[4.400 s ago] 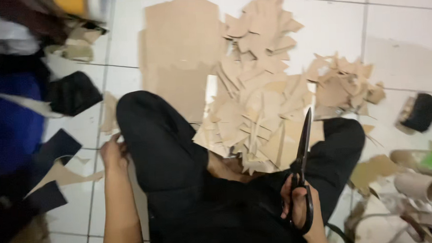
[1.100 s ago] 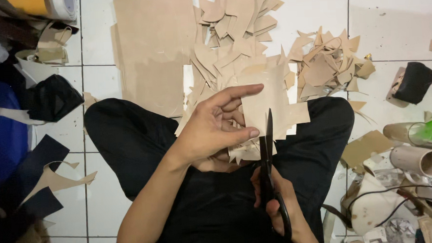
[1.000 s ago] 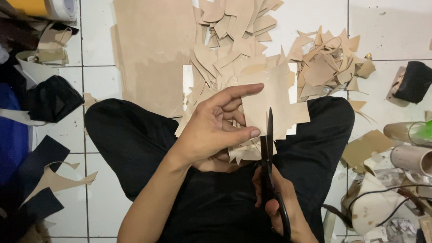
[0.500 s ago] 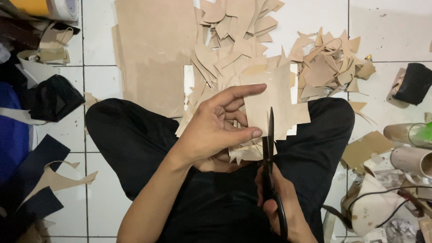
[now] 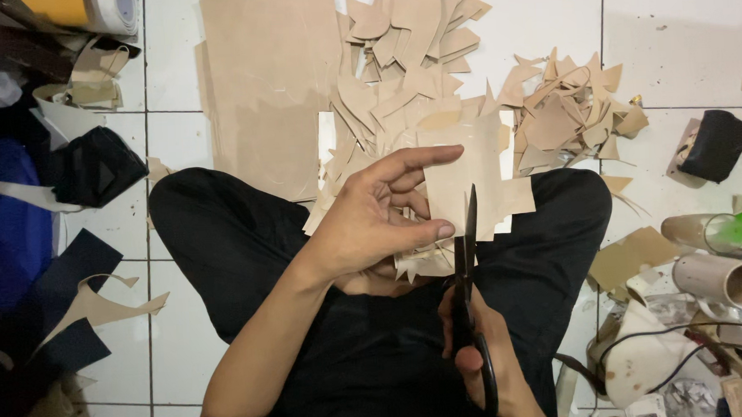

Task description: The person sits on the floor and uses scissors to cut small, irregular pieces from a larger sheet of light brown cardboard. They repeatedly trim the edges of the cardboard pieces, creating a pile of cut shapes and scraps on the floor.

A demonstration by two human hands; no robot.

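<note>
The left hand [image 5: 372,225] pinches a flat tan sheet [image 5: 470,175] above the lap. The right hand [image 5: 477,354] grips black scissors [image 5: 468,288], blades upright against the sheet's edge, over jagged tan offcuts [image 5: 407,73].

tan offcut pile [image 5: 571,116] – black pouch [image 5: 716,144] | cardboard tube [image 5: 722,278] – white tiles [image 5: 680,28]

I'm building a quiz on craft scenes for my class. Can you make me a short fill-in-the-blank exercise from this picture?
1. The right hand holds black ____.
2. The left hand grips a tan sheet that is being ____.
3. The pile of cut pieces lies on a white ____ floor.

Missing words: scissors; cut; tiled
</note>
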